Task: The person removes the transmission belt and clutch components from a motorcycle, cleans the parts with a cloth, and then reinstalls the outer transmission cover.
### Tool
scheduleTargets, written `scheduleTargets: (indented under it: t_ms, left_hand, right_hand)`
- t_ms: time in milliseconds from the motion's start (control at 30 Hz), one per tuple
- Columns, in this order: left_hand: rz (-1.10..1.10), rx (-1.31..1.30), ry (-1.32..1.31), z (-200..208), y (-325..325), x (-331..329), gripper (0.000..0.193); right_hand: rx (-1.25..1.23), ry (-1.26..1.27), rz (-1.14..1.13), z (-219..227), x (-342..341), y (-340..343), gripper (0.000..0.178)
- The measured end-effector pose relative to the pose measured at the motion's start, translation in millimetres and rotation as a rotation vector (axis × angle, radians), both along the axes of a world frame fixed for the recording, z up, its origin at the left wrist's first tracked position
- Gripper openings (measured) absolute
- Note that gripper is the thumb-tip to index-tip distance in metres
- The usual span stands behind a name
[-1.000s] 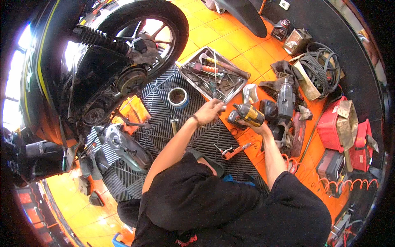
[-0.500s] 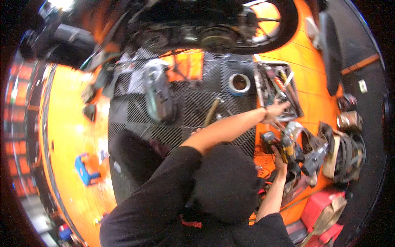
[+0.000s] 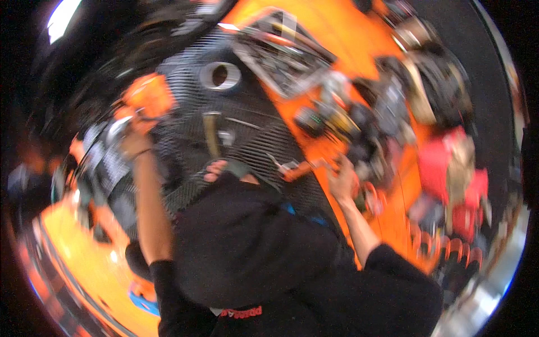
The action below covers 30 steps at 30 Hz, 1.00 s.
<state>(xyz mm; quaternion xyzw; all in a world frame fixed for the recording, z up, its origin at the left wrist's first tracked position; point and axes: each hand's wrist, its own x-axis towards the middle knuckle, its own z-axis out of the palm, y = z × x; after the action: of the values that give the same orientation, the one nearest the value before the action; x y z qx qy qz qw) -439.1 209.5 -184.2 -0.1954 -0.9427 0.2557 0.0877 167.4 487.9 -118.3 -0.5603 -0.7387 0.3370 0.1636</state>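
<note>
The right hand is noted just right of orange-handled pliers, long axis pointing toward it; the left hand lies well apart; finger closure cannot be told through blur.

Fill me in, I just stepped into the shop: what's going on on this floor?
A person in black crouches over a dark ribbed mat on the orange floor. The left hand reaches up to motorcycle parts by an orange piece; blur hides its grip. The right hand rests beside orange-handled pliers. A metal tool tray and a tape roll lie ahead.
</note>
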Motion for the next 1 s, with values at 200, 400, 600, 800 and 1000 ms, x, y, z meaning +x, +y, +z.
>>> scheduleTargets:
  t_ms: [200,400,600,800,1000]
  left_hand:
    - [0.362,0.176,-0.270,-22.3,-37.8,-92.1,0.041]
    - [0.609,0.372,-0.512,-57.1,-58.5,-110.6,0.041]
    - [1.154,0.945,-0.940,-16.5,-134.9,-118.0,0.024]
    - [0.930,1.570,-1.046,72.5,-198.4,-7.4,0.019]
    - [0.865,1.290,-0.527,165.7,-219.8,118.9,0.105]
  right_hand:
    - [0.201,-0.084,0.311,8.7,63.8,-58.8,0.042]
    - [0.203,-0.109,0.460,7.6,53.0,-68.9,0.052]
    - [0.411,-0.201,0.918,-48.6,-47.0,-30.9,0.049]
    - [0.309,-0.116,1.114,-60.0,-48.0,-22.8,0.047]
    - [-0.080,0.227,0.756,58.4,-29.2,-30.0,0.034]
